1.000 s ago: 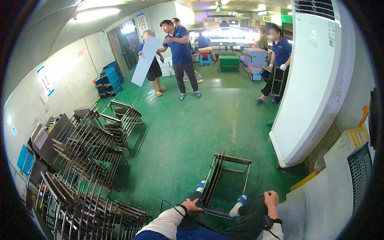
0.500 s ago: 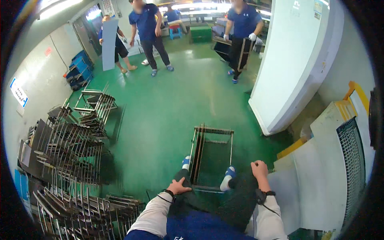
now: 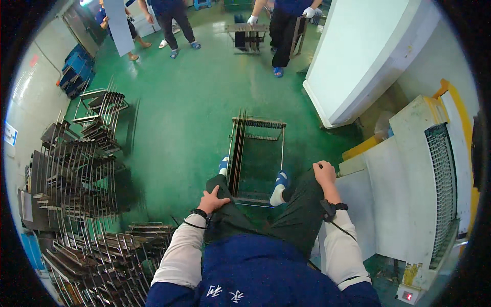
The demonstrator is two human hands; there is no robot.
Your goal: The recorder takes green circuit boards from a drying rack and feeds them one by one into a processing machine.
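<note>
My left hand [image 3: 211, 201] rests on my left thigh with its thumb and fingers apart, holding nothing. At my right knee my right hand [image 3: 325, 174] lies with its fingers curled in, and nothing shows in them. Between my feet, in blue-and-white slippers [image 3: 281, 179], a metal rack [image 3: 259, 123] with toothed bars stands on the green floor. Several thin dark panels [image 3: 237, 158] sit upright along the rack's left side. Neither hand touches the rack.
Stacked metal racks [image 3: 82, 179] crowd the left side. A white pillar-like block [image 3: 358, 66] and a pale cabinet with a grille [image 3: 441, 174] stand to the right. Ahead, a white-gloved person [image 3: 284, 30] carries racks; another holds a grey panel [image 3: 118, 28].
My view has tilted further down, so the rack and my legs sit higher in the picture. The gloved person's rack has swung out to the left. My hands stay on my legs.
</note>
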